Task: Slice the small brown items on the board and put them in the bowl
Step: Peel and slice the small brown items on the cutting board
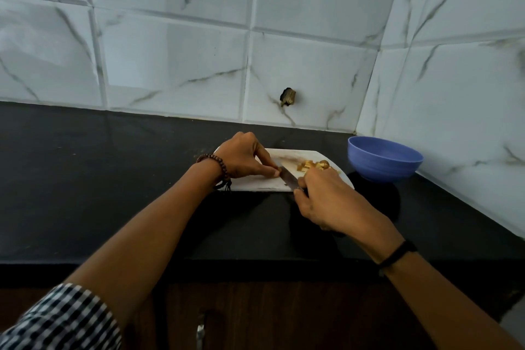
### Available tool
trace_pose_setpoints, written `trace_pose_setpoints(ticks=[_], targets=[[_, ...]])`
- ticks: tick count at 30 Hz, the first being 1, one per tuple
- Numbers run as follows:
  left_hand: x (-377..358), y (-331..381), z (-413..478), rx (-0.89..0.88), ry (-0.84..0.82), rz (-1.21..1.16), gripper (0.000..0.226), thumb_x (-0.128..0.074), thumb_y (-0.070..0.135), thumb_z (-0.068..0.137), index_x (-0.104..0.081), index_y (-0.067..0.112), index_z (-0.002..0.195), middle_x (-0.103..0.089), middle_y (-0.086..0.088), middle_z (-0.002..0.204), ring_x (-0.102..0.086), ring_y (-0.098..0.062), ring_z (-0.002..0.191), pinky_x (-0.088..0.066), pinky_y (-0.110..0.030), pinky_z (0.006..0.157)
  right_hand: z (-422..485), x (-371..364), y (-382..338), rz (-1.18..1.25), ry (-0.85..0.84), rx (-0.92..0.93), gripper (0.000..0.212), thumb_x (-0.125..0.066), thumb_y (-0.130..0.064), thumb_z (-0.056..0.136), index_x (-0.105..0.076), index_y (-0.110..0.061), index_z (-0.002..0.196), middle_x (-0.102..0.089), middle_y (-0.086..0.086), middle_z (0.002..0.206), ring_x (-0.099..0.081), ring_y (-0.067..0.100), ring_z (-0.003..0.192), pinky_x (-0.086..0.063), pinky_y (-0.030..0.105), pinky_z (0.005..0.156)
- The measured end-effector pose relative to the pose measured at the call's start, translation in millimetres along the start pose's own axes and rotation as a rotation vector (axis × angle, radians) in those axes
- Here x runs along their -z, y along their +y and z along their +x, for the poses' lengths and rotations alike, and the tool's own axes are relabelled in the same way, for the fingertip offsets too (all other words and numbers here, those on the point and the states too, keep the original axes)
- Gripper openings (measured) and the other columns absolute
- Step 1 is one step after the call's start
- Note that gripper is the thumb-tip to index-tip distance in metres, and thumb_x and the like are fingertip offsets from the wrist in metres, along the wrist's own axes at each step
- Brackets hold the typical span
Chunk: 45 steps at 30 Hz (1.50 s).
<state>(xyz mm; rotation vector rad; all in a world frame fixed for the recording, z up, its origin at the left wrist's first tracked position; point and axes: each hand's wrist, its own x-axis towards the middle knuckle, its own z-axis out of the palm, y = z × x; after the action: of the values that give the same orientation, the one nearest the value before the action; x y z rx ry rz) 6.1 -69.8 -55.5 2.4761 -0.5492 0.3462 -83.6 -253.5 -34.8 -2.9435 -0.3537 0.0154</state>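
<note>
Head view: your left hand (241,155) pinches a small brown piece (277,171) at its fingertips, touching the knife (288,177) blade; your right hand (326,196) grips the handle.

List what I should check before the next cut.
1. Hold: left hand pinches the brown piece on the board: ok.
2. Tool: right hand grips the knife, blade down beside that piece: ok.
3. Safety: left fingertips clear of the knife: cannot tell; they sit right beside it.
4. Pile: cut pieces heaped beyond the knife, on the board: ok.
5. Target: bowl upright, right of the board: ok.
</note>
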Motion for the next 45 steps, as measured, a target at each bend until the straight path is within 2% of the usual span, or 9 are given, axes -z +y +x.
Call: trace_pose_setpoints(ticks=[7, 10, 15, 22, 25, 28, 32, 38, 45], targets=[[1.7, 6.3, -4.0, -0.002, 0.004, 0.009, 0.018, -0.081, 0.034, 0.075, -0.080, 0.024, 0.090, -0.054, 0.033, 0.047, -0.047, 0.019, 0.052, -0.033, -0.005, 0.049, -32.6, 19.0, 6.2, -0.026, -0.040, 0.008, 0.025, -0.053, -0.025, 0.100, -0.060, -0.006, 0.114, -0.063, 0.009, 0.108, -0.064, 0.021, 0.096, -0.054, 0.031, 0.080], [1.2, 5.7, -4.6, -0.007, -0.006, -0.003, 0.016, -0.081, 0.034, 0.075, -0.079, 0.025, 0.088, -0.059, 0.030, 0.053, -0.048, 0.019, 0.052, -0.032, -0.007, 0.053, -41.7, 31.1, 17.7, 0.044, -0.022, 0.052, 0.021, -0.055, -0.026, 0.099, -0.066, -0.011, 0.108, -0.066, 0.005, 0.086, -0.067, 0.018, 0.071, -0.059, 0.033, 0.066], [1.6, -2.3, -1.8, -0.015, -0.069, -0.001, 0.019, -0.077, 0.041, 0.077, -0.077, 0.029, 0.093, -0.070, 0.019, 0.086, -0.051, 0.016, 0.058, -0.035, -0.011, 0.058, -38.4, 36.6, 36.5, 0.268, -0.019, -0.004, 0.029, -0.056, -0.032, 0.098, -0.061, -0.021, 0.124, -0.064, 0.005, 0.074, -0.057, 0.012, 0.057, -0.049, 0.022, 0.049], [0.0, -9.8, 3.4, 0.018, -0.047, 0.048, 0.020, -0.063, 0.027, 0.089, -0.072, 0.032, 0.107, -0.065, 0.022, 0.093, -0.052, 0.000, 0.067, -0.036, -0.012, 0.064, -0.6, 12.2, 35.7, 0.434, 0.184, 0.023, 0.016, -0.068, -0.030, 0.092, -0.062, -0.017, 0.100, -0.065, 0.006, 0.069, -0.048, 0.007, 0.034, -0.036, 0.018, 0.035], [2.0, -10.7, 2.0, 0.009, -0.078, 0.061, 0.018, -0.065, 0.030, 0.090, -0.071, 0.036, 0.106, -0.058, 0.031, 0.079, -0.050, 0.004, 0.061, -0.034, -0.009, 0.059, 28.3, 1.3, 24.9, 0.452, 0.262, 0.022, 0.016, -0.074, -0.022, 0.086, -0.063, -0.014, 0.094, -0.067, 0.007, 0.076, -0.054, 0.013, 0.042, -0.039, 0.020, 0.035], [0.4, -10.3, 2.8, -0.004, -0.116, 0.053, 0.020, -0.067, 0.037, 0.087, -0.071, 0.039, 0.107, -0.060, 0.026, 0.091, -0.051, 0.002, 0.064, -0.034, -0.010, 0.063, 53.3, -5.7, 19.6, 0.458, 0.320, 0.021, 0.016, -0.078, -0.017, 0.079, -0.066, -0.013, 0.089, -0.070, 0.009, 0.087, -0.065, 0.022, 0.066, -0.056, 0.034, 0.056], [-1.4, -12.4, 4.6, -0.015, -0.136, 0.063, 0.022, -0.068, 0.041, 0.086, -0.071, 0.040, 0.108, -0.062, 0.013, 0.105, -0.051, 0.001, 0.069, -0.035, -0.013, 0.069, 71.1, -13.7, 16.9, 0.433, 0.333, 0.039, 0.017, -0.078, -0.024, 0.079, -0.065, -0.020, 0.089, -0.068, 0.004, 0.087, -0.068, 0.023, 0.080, -0.059, 0.047, 0.075], [-3.0, -13.4, 7.3, 0.017, -0.102, 0.099, 0.024, -0.068, 0.048, 0.083, -0.072, 0.040, 0.105, -0.058, 0.024, 0.097, -0.049, 0.009, 0.068, -0.034, -0.013, 0.066, 69.9, -18.8, 25.4, 0.531, 0.335, 0.068, 0.017, -0.077, -0.020, 0.083, -0.065, -0.019, 0.095, -0.070, 0.004, 0.074, -0.066, 0.013, 0.054, -0.051, 0.024, 0.047], [-6.3, -13.3, 8.2, 0.053, -0.062, 0.045, 0.024, -0.074, 0.045, 0.079, -0.074, 0.031, 0.099, -0.069, 0.019, 0.095, -0.050, 0.020, 0.062, -0.035, -0.010, 0.062, 73.7, -21.6, 25.7, 0.556, 0.330, 0.077, 0.019, -0.076, -0.019, 0.083, -0.066, -0.019, 0.098, -0.070, 0.005, 0.078, -0.068, 0.012, 0.056, -0.058, 0.029, 0.051]])
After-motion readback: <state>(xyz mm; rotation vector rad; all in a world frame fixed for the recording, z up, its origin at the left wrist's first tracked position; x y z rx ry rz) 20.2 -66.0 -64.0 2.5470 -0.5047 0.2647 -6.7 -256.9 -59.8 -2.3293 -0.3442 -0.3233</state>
